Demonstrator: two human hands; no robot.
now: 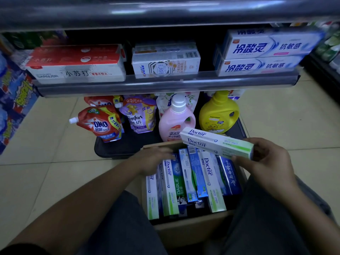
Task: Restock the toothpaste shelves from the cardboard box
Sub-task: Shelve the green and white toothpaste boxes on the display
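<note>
Brown cardboard box (184,231) is stuffed with toothpaste cartons (211,181); right hand (266,162) pinches a white-green Doctor carton (217,142) above it, left hand (152,159) reaches in, grip too blurry to tell.

Shop: stocked toothpaste shelves (165,83)

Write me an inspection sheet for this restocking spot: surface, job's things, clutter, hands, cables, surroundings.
Surface: tiled floor; the carton stands on it between the person's legs.
Job's things: the carton holds toothpaste boxes packed side by side, a DARLIE box among them; one Doctor box is out, above the carton; the shelf is part-filled, with gaps between its stacks.
Clutter: nothing seen.
Hands: right hand grips the Doctor box by one end; left hand is over the carton's boxes, blurred, grip unclear.
Cables: nothing seen.
Surroundings: OMO pouch, pink bottle and yellow bottle on the black bottom shelf.
</note>
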